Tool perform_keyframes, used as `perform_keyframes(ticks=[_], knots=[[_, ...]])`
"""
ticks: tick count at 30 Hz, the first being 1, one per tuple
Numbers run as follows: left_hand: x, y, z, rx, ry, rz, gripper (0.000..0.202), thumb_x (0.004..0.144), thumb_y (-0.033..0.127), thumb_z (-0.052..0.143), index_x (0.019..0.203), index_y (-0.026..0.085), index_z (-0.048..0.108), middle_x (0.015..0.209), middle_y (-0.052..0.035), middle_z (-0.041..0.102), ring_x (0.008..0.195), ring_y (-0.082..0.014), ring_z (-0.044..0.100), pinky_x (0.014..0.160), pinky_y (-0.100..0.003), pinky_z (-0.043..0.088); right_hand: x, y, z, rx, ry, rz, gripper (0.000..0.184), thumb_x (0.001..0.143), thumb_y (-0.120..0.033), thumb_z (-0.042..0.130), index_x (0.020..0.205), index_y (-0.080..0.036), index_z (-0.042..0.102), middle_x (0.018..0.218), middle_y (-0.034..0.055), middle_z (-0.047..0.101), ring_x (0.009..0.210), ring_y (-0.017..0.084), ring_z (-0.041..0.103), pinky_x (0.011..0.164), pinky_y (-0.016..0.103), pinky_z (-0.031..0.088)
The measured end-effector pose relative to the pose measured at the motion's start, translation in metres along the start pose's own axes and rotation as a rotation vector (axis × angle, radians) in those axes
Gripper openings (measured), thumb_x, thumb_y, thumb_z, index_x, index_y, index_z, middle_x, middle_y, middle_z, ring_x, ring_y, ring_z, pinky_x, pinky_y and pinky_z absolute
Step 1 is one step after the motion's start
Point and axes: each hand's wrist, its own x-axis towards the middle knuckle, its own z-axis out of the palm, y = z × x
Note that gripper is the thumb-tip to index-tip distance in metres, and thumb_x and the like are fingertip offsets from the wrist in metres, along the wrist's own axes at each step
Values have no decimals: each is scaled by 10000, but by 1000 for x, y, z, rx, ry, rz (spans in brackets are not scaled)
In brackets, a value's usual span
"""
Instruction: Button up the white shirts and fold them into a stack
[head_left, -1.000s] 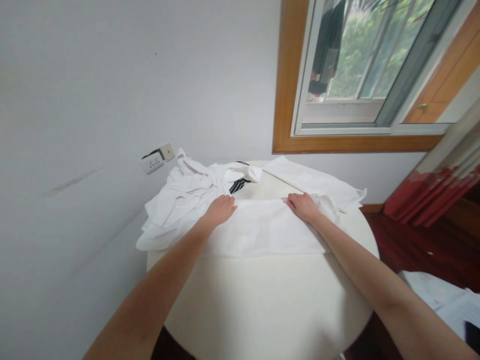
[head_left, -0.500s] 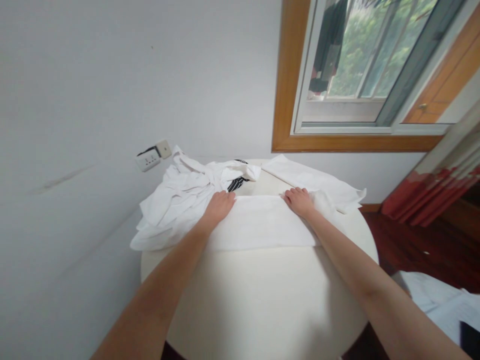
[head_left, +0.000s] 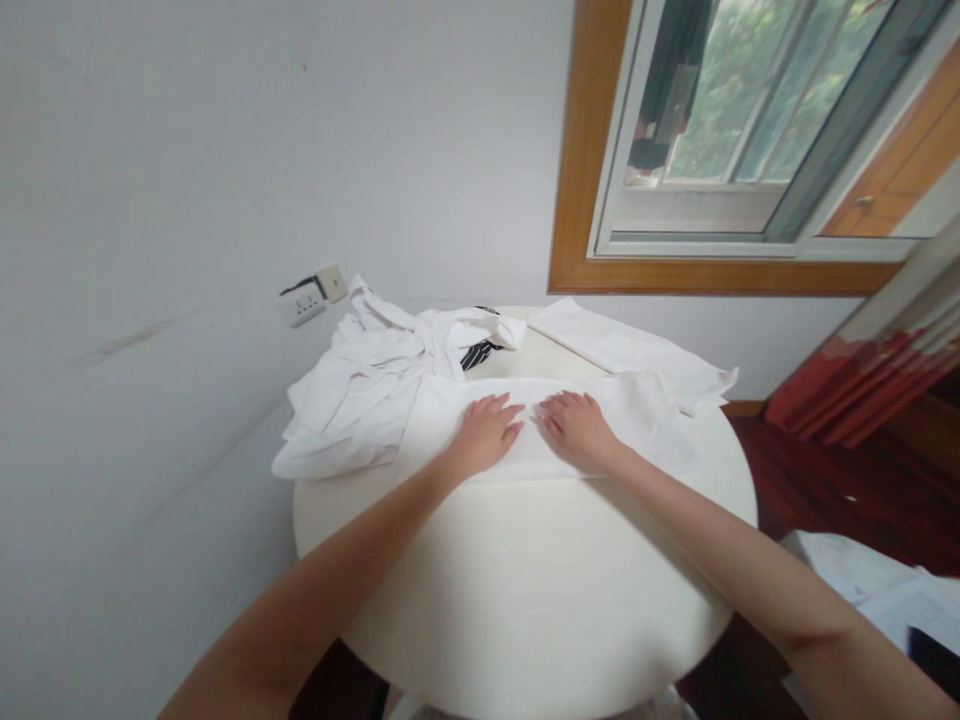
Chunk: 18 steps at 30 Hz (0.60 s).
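Observation:
A flat white cloth (head_left: pixel 645 425), folded into a long band, lies across the round cream table (head_left: pixel 517 590). My left hand (head_left: pixel 484 435) rests on the middle of the band with its fingers spread. Close beside it, my right hand (head_left: pixel 577 428) lies on the same cloth, palm down and fingers stretched out. A crumpled heap of white fabric (head_left: pixel 360 385) adjoins the band's left end. Beyond its right part is another flat white folded cloth (head_left: pixel 622 345).
A black-and-white striped piece (head_left: pixel 478 354) shows behind the heap. The wall behind carries a socket (head_left: pixel 304 302) and a wood-framed window (head_left: pixel 570 200). A red and cream curtain (head_left: pixel 832 385) hangs at right. White items (head_left: pixel 862 580) sit low at the right.
Both hands have come off the band's far edge and moved inward, close together, onto its middle. Their fingers have spread flat. The view has shifted slightly.

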Motion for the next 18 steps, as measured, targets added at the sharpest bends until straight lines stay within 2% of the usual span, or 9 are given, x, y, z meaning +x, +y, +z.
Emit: perform_keyframes(ticks=[2,5,7,11,14,18], knots=[[-12,10,7,-28,-64,8,462,979,456,342,1400,323,478,1471,-75,475,1355,-269,418,1102,-500,330,-16,-9,7,23,-79,4,483,1008,-426,264,1417,-283,478,1472,109,465,1339,323,399,1055,543,294],[-24,14,12,-36,-62,6,493,983,485,310,1442,343,421,1520,-77,409,1411,-289,345,1135,-548,262,-31,-12,16,13,-99,-11,556,997,-518,242,1498,-308,356,1570,123,298,1428,367,261,1077,607,240],[-26,15,12,-41,-53,-13,494,983,490,302,1444,352,416,1532,-79,389,1423,-291,325,1135,-581,238,-35,-12,19,9,-76,-26,604,980,-573,244,1514,-302,325,1586,128,250,1449,366,208,1100,614,198],[-25,15,12,-44,-37,-106,510,956,544,344,1419,358,449,1528,-97,389,1420,-313,323,1098,-664,223,-36,-9,19,21,-60,-41,640,964,-618,240,1512,-300,330,1591,107,234,1460,332,200,1125,592,180],[-25,10,14,-56,-49,-170,549,927,603,371,1403,349,473,1529,-90,389,1419,-326,320,1093,-671,224,-38,7,16,31,-52,-42,654,965,-625,233,1504,-275,353,1580,90,264,1459,293,221,1149,562,164],[-29,-5,13,-53,-92,-153,547,938,594,355,1405,333,471,1540,-65,373,1434,-298,302,1119,-624,231,-48,51,14,-13,-46,7,617,986,-581,226,1475,-254,411,1563,73,307,1456,262,240,1168,534,144]])
